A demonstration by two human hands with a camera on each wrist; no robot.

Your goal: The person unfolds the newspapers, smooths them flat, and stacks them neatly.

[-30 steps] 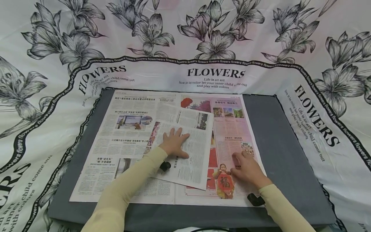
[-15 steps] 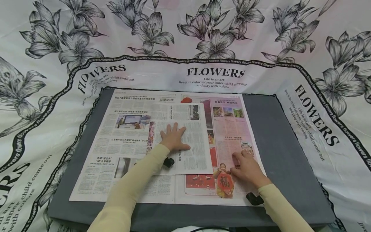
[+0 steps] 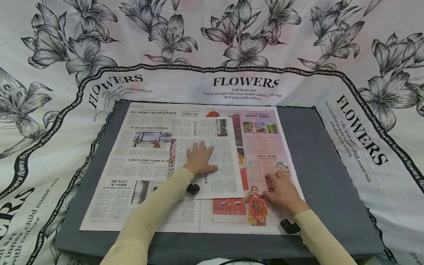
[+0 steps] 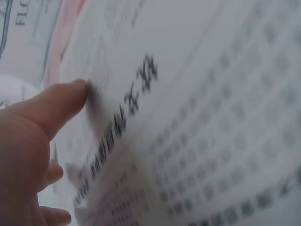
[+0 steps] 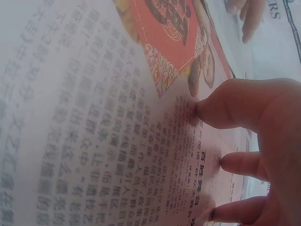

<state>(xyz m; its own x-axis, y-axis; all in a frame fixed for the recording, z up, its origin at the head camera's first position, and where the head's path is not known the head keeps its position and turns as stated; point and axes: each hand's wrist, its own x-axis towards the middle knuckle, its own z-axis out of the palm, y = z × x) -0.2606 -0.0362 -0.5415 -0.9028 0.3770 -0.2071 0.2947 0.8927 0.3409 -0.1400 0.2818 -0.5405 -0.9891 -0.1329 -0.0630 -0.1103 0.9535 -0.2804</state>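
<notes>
A large newspaper (image 3: 109, 191) lies spread flat on a dark grey table. On its middle rests a smaller folded newspaper (image 3: 218, 184), its edges roughly in line with the sheet below. My left hand (image 3: 200, 160) presses on the folded newspaper with its fingers spread; in the left wrist view the thumb (image 4: 61, 101) touches the printed page. To the right, my right hand (image 3: 283, 191) rests on the large newspaper beside a printed figure with a red sign (image 3: 257, 208). In the right wrist view its slightly bent fingertips (image 5: 230, 162) touch the page, holding nothing.
Grey tabletop (image 3: 318, 176) shows around the large newspaper. A white cloth (image 3: 185, 88) printed with flowers and lettering surrounds the table at the back and sides. A dark cable (image 3: 241, 260) runs near the front edge.
The folded newspaper has turned counterclockwise and shifted away from me under my left hand, now lying straighter. Over the last half second hardly anything moved. My right hand stayed in place.
</notes>
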